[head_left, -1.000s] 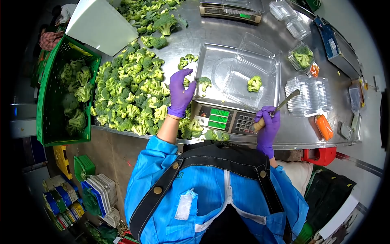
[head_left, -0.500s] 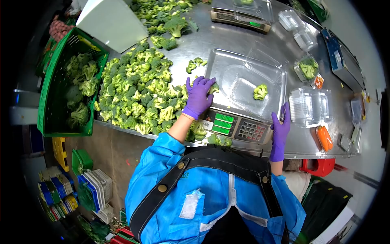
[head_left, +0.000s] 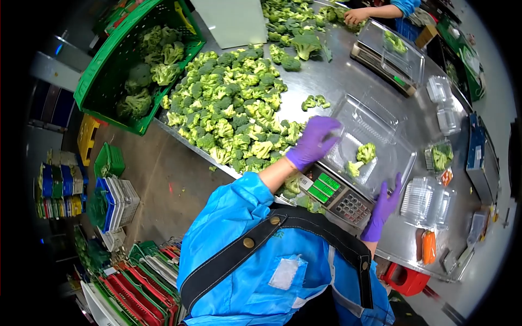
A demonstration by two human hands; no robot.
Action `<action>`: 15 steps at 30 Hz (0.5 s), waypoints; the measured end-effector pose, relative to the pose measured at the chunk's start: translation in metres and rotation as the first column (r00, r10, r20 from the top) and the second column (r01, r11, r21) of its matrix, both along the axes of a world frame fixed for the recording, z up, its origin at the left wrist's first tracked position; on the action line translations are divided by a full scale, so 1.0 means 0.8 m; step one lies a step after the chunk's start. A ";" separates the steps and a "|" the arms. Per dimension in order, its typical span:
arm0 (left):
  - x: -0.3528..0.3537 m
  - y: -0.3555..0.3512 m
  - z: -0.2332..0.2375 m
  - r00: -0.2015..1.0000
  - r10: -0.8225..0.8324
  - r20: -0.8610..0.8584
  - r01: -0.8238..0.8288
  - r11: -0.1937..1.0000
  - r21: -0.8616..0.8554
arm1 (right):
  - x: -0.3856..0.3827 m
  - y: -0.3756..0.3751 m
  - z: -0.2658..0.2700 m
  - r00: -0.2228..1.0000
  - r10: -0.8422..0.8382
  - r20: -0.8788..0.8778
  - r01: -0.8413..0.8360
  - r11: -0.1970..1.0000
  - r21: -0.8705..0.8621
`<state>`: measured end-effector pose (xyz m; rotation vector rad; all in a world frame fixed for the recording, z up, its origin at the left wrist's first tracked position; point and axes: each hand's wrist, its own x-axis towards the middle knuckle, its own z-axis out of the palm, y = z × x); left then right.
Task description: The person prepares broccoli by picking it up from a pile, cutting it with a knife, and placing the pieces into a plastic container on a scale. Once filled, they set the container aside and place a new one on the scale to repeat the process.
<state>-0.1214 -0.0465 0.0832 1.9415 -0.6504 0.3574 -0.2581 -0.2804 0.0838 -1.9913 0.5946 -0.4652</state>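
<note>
My left hand, in a purple glove, hovers over the left edge of a clear plastic container that lies open on the scale. Its fingers are loose and hold nothing. Two broccoli florets lie inside the container. My right hand, also gloved, rests at the scale's right side with its fingers stretched upward; no knife shows in it. A big pile of broccoli florets covers the steel table just left of my left hand.
A green crate with broccoli heads hangs off the table's far left. Stacked clear containers, a filled one and an orange object sit right of the scale. Another person's hand works beside a second scale.
My left hand carried a floret from the pile's edge into the container, which now holds two. My right hand held a knife a second ago; the knife no longer shows. The view swung left.
</note>
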 end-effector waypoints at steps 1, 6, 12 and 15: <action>0.008 0.022 -0.013 0.991 0.134 -0.013 -0.135 0.986 -0.099 | -0.004 0.002 0.020 0.998 -0.052 0.018 0.051 0.996 0.070; 0.061 0.222 -0.066 0.512 0.778 0.365 -0.855 0.421 0.303 | -0.019 -0.011 0.018 0.986 -0.113 0.124 0.082 0.969 0.234; 0.078 0.287 -0.048 0.246 0.962 0.116 -0.671 0.082 0.737 | -0.013 0.024 0.034 0.990 -0.077 0.114 0.043 0.961 0.274; 0.081 0.287 -0.050 0.387 0.900 0.201 -0.738 0.172 0.652 | -0.012 0.034 0.040 0.994 -0.046 0.099 0.015 0.956 0.293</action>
